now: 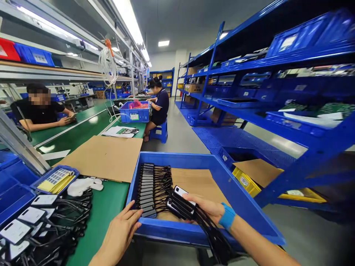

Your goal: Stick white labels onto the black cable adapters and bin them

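Observation:
My right hand [208, 207], with a blue band at the wrist, grips a stack of flat black cabled modules [180, 205] over the blue bin [177, 157]. One face in the stack is white, and black cables hang from it toward me. Inside the bin, similar modules [146, 186] stand in a tight row along the left side, their cables pointing right. Brown cardboard [194, 181] lines the bin floor. My left hand [119, 231] rests with fingers stretched out on the bin's near left rim, fingertips close to the nearest module of the row.
On the green bench [111, 199] lie a cardboard sheet [102, 157], a white glove [84, 186], a tray of yellow cards [55, 179] and a heap of white-faced cabled modules [22, 225]. Blue shelving [216, 92] stands right. One person sits across the bench, another [161, 103] farther along it.

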`<action>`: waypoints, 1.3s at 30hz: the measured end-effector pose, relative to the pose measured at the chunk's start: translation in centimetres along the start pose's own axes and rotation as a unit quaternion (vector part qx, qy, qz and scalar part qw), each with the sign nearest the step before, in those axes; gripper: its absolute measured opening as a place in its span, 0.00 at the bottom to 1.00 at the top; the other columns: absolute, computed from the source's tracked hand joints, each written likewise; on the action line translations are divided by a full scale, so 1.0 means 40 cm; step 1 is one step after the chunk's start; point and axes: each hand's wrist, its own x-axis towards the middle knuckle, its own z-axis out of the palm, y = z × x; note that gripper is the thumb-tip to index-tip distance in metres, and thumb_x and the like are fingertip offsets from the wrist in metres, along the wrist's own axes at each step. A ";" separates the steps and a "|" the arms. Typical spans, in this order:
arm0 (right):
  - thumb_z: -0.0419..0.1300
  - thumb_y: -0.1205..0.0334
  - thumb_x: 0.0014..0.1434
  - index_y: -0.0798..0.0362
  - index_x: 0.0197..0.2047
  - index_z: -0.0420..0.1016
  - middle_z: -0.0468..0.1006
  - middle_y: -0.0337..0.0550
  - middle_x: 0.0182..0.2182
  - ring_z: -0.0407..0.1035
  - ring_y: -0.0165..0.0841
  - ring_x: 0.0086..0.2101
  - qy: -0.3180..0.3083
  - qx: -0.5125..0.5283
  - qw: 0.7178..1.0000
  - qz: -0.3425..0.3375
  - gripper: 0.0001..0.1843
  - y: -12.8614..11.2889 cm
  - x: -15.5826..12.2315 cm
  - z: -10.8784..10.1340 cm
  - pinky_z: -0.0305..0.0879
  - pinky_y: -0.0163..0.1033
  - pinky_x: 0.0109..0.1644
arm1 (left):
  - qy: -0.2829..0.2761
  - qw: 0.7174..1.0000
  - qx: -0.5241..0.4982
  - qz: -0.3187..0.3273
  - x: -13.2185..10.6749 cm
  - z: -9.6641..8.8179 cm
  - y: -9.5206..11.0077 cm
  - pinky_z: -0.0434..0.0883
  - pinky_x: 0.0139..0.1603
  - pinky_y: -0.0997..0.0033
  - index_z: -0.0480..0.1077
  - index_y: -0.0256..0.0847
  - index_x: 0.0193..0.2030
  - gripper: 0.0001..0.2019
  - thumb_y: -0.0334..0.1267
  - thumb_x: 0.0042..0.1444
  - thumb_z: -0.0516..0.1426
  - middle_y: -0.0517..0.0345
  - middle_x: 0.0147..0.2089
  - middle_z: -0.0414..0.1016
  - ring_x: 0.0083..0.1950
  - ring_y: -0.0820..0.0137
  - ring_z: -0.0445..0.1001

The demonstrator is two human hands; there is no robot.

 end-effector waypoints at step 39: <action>0.67 0.56 0.46 0.50 0.56 0.59 0.69 0.46 0.49 0.65 0.41 0.48 0.176 -0.387 0.802 -0.419 0.35 -0.180 0.082 0.030 0.61 0.46 0.55 | 0.048 0.987 -0.147 -0.044 -0.134 -0.012 0.009 0.74 0.52 0.73 0.68 0.47 0.42 0.07 0.41 0.58 0.60 0.62 0.45 0.79 0.61 0.63 0.67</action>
